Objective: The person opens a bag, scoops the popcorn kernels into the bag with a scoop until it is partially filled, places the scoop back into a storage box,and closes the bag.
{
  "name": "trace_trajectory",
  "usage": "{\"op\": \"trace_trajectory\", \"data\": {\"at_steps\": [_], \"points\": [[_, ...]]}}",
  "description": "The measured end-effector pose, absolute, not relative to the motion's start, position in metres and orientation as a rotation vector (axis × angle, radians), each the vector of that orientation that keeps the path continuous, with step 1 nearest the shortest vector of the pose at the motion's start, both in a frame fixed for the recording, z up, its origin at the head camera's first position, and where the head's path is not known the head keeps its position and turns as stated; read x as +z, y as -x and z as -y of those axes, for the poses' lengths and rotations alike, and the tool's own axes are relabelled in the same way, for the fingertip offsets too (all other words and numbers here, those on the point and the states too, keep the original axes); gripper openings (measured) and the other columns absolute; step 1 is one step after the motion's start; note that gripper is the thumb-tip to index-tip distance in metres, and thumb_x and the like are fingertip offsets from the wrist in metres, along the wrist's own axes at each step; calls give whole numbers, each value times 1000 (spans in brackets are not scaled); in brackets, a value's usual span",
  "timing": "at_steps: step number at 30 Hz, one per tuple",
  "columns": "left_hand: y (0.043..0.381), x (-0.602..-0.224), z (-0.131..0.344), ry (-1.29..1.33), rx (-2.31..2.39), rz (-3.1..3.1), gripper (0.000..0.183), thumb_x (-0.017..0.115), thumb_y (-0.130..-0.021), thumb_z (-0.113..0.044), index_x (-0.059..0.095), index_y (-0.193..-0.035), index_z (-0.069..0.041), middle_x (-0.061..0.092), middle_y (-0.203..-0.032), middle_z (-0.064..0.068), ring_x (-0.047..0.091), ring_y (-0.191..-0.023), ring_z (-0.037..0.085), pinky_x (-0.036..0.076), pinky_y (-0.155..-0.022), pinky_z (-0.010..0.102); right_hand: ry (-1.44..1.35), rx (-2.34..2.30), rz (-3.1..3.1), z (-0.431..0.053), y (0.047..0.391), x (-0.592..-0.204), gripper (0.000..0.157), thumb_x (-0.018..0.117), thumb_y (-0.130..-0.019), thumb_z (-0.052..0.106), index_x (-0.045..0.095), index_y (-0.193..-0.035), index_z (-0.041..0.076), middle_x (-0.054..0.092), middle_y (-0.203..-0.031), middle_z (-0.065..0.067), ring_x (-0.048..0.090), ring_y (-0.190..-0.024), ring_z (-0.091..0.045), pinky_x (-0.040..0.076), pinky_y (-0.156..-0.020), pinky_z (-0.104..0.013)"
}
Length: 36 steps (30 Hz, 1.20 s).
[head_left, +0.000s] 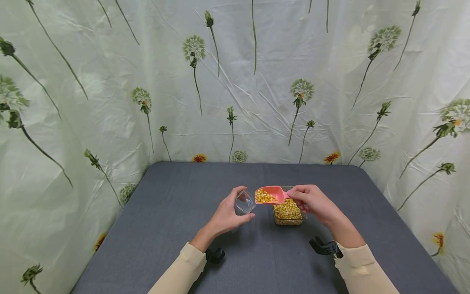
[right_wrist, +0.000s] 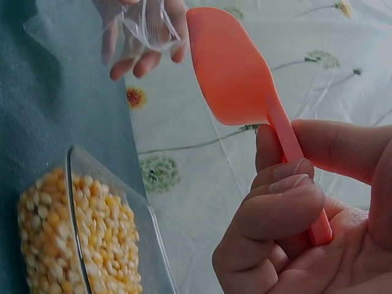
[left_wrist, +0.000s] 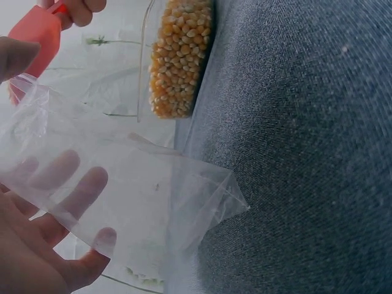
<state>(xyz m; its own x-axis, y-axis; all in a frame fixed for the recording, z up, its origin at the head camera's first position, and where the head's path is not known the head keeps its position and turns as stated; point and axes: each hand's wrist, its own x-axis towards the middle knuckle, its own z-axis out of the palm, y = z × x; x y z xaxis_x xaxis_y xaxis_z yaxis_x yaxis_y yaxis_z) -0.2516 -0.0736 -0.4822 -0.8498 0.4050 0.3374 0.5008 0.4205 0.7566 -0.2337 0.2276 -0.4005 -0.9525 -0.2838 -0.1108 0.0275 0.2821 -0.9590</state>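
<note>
My left hand holds a clear plastic bag by its mouth, thumb and fingers spread around the opening. In the left wrist view the bag hangs down with no contents visible, its lower corner near the cloth. My right hand grips the handle of a pink scoop. Yellow corn kernels lie in the scoop, whose front edge is close beside the bag's mouth. In the right wrist view the scoop shows its underside, with fingers curled round the handle.
Below and behind the scoop, a clear rectangular container of corn kernels stands on the dark grey tabletop. Black straps circle both wrists. A pale curtain with dandelion prints hangs behind the table and along its sides.
</note>
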Motion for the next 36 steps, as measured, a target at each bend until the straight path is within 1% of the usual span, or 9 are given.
{"op": "trace_trajectory", "data": {"at_steps": [3,5,10,13,18,22,26,31,36], "points": [[251,-482,73,815,-1408,2570,79,85,-82,-31,39,-146,-24,56,-118,-8,55,-110,12,49,-89,44,236,-1724,-2291,-220,233,-401,36,65,-100,28,67,-104,-8,45,-68,-5,38,-56,-16,37,-51,-29],[251,-481,73,826,-1412,2564,78,84,-82,-29,40,-146,-21,56,-118,-7,57,-110,16,49,-88,45,237,-1720,-2292,-215,233,-402,35,65,-100,27,67,-105,-8,45,-68,-4,38,-57,-16,37,-51,-29],[249,-480,72,855,-1422,2560,74,82,-82,-28,42,-143,-14,56,-121,-4,58,-113,29,48,-88,47,244,-1677,-2328,-204,232,-402,28,65,-100,27,70,-99,0,45,-68,-5,40,-59,-19,38,-53,-32],[248,-480,72,852,-1416,2574,75,82,-82,-31,42,-143,-13,56,-126,-4,57,-114,24,47,-92,47,252,-1660,-2342,-198,232,-402,27,66,-99,26,71,-100,-1,45,-67,-4,40,-59,-19,38,-54,-34],[248,-479,71,854,-1413,2568,73,83,-81,-25,42,-140,-17,57,-128,-4,56,-111,13,47,-94,45,262,-1648,-2363,-190,231,-402,26,65,-99,23,71,-100,-2,43,-64,-4,38,-56,-19,37,-54,-35],[247,-480,71,864,-1406,2563,73,84,-80,-22,42,-139,-19,58,-123,-6,57,-103,12,49,-89,40,256,-1614,-2422,-182,229,-404,21,66,-99,22,72,-96,3,44,-61,-3,39,-54,-20,40,-52,-37],[247,-481,71,872,-1420,2569,72,84,-80,-23,42,-139,-21,58,-121,-8,57,-100,10,50,-87,35,236,-1595,-2487,-175,228,-406,17,67,-97,22,74,-95,6,45,-59,-2,40,-52,-20,40,-49,-35],[247,-481,71,881,-1463,2560,70,84,-81,-31,43,-138,-25,58,-120,-9,58,-99,10,50,-85,33,259,-1575,-2563,-169,227,-405,14,69,-97,21,75,-95,9,47,-61,-3,39,-49,-18,36,-46,-31],[247,-480,70,864,-1503,2564,69,85,-80,-41,46,-136,-26,58,-121,-9,58,-100,10,51,-84,32,403,-1514,-2679,-164,224,-403,10,70,-96,20,76,-91,14,46,-59,-1,36,-49,-14,32,-46,-29]]}}
